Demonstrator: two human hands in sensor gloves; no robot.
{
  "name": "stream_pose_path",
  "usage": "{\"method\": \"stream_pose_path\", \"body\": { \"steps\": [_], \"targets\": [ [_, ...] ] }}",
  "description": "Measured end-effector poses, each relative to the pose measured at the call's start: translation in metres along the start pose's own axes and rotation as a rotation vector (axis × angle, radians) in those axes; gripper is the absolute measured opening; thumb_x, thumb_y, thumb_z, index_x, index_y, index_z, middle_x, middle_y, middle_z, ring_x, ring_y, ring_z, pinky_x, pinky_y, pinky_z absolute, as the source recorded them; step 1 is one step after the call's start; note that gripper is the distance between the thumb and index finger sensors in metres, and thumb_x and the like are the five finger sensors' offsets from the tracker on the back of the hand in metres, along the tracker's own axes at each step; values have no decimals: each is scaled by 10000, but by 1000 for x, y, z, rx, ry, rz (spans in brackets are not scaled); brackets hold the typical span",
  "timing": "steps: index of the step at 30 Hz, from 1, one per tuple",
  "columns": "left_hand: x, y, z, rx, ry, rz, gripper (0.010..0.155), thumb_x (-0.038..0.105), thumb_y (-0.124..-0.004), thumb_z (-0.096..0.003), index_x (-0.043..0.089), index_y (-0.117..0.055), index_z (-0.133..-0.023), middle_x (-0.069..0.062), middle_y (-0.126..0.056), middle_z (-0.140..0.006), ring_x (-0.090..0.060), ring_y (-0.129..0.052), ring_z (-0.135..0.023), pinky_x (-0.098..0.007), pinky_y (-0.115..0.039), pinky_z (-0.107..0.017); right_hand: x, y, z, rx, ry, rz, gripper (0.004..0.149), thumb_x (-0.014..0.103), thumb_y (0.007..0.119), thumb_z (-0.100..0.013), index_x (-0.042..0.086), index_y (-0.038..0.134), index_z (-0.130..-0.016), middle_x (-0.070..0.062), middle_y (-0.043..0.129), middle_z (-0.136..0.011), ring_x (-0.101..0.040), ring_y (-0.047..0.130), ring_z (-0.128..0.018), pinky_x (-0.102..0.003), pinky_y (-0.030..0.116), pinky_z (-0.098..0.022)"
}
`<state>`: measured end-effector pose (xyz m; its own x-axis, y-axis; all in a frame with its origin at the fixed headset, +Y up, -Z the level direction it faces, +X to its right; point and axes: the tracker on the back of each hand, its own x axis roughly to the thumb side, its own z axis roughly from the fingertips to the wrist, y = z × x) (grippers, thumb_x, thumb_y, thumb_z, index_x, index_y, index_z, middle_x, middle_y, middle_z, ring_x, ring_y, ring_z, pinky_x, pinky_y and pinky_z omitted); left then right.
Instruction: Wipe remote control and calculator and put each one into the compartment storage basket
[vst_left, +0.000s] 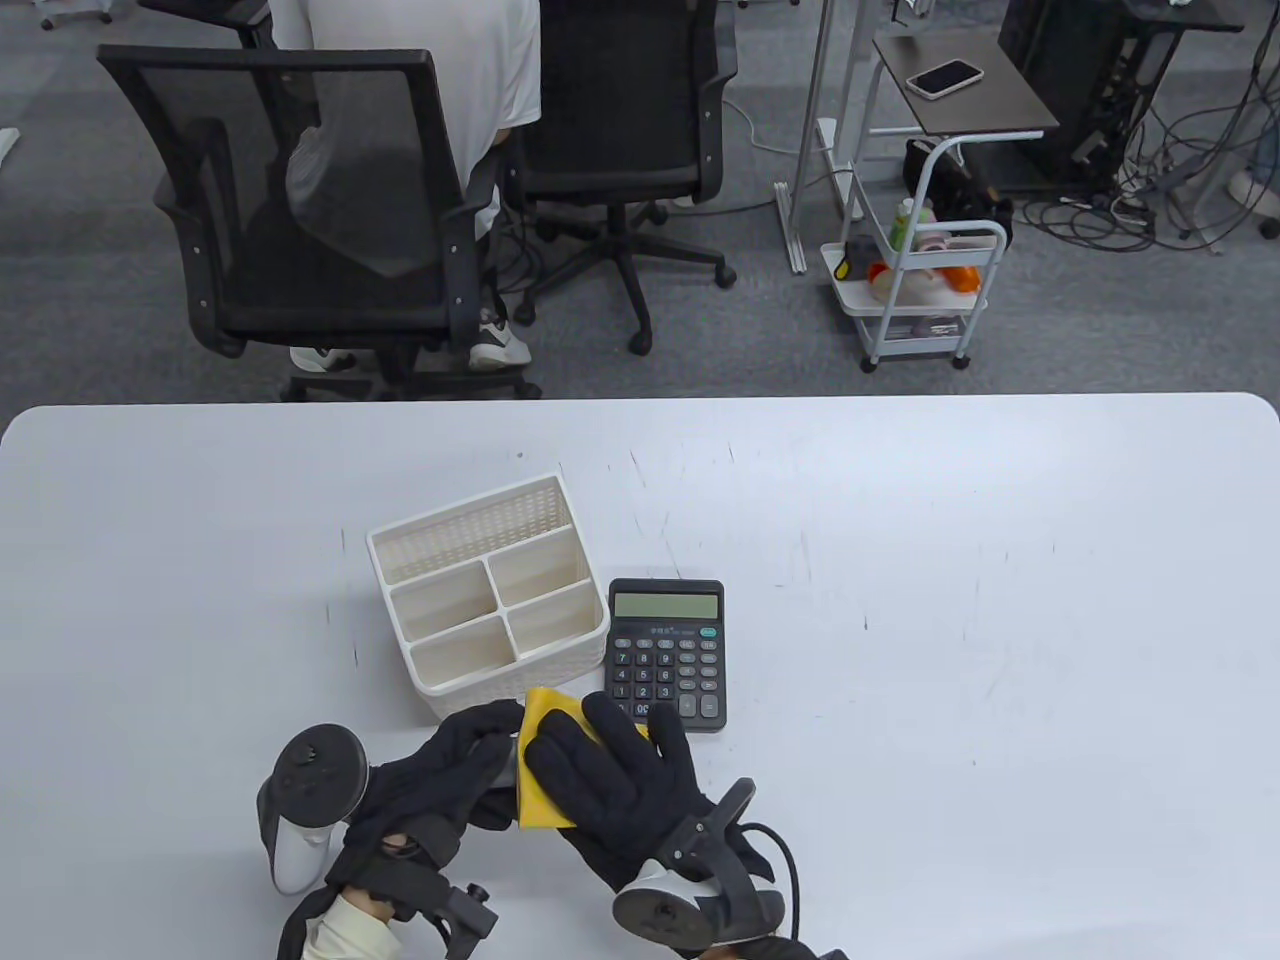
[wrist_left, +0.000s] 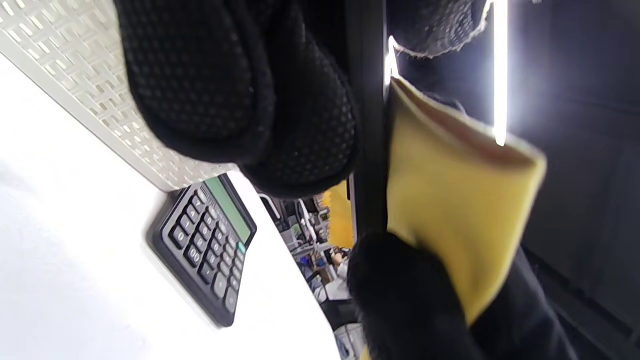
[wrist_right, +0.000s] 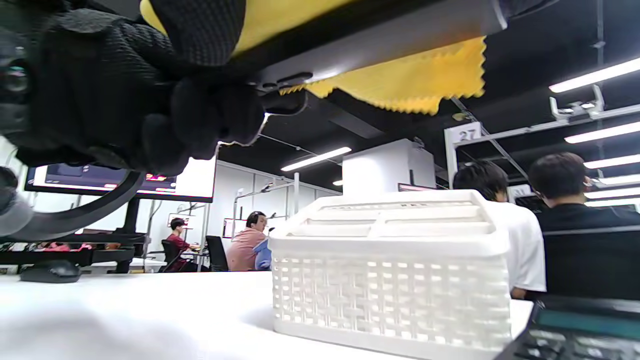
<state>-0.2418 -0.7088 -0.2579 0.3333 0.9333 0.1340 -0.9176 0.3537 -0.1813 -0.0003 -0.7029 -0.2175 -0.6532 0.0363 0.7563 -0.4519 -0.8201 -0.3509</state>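
Observation:
A dark remote control (vst_left: 506, 766) is held above the table's near edge, gripped by my left hand (vst_left: 470, 745) with its fingers curled round the remote's near end. A yellow cloth (vst_left: 545, 765) is folded over the remote, and my right hand (vst_left: 605, 745) lies on it, holding the cloth against the remote. The left wrist view shows the remote (wrist_left: 367, 125) edge-on with the cloth (wrist_left: 450, 200) wrapped beside it. A black calculator (vst_left: 667, 655) lies flat on the table right of the white compartment basket (vst_left: 400, 560), whose compartments hold nothing.
The basket (wrist_right: 390, 280) and calculator (wrist_right: 585, 325) stand just beyond my hands. Past the table's far edge are office chairs (vst_left: 300, 230), a seated person (vst_left: 470, 60) and a small white cart (vst_left: 920, 290).

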Motion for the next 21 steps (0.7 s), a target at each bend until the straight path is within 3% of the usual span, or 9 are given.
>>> {"method": "stream_pose_path", "body": {
  "steps": [3, 9, 14, 21],
  "targets": [
    [-3, 6, 2, 51, 10, 26, 451, 429, -690, -555, 252, -737, -967, -73, -1022, -673, -111, -1125, -429, -311, -985, -306, -1, -2, 2, 8, -6, 29, 539, 339, 697, -596, 206, 567, -1102, -64, 553, -1182, -447, 492, -1063, -782, 435, -626],
    [-2, 4, 2, -3, 5, 49, 446, 451, -692, -559, 258, -745, -958, -63, -1024, -662, -98, -1120, -414, -305, -979, -298, -10, -2, 3, -7, 100, 3, 586, 346, 688, -600, 170, 504, -1128, -117, 544, -1182, -471, 498, -1050, -784, 432, -622],
    [1, -3, 0, -72, -12, 66, 455, 470, -702, -556, 264, -746, -959, -66, -1023, -661, -99, -1119, -420, -307, -978, -304, -2, -1, 1, 13, 13, 68, 679, 341, 737, -578, 173, 394, -1140, -129, 492, -1188, -478, 521, -1038, -781, 442, -622],
    [-2, 4, 2, 0, 3, 97, 446, 467, -700, -559, 270, -748, -957, -68, -1028, -656, -105, -1121, -421, -309, -980, -306, -3, -2, 2, 3, -19, 66, 624, 319, 734, -579, 221, 448, -1124, -93, 508, -1188, -456, 516, -1051, -775, 445, -630]
  ]
}}
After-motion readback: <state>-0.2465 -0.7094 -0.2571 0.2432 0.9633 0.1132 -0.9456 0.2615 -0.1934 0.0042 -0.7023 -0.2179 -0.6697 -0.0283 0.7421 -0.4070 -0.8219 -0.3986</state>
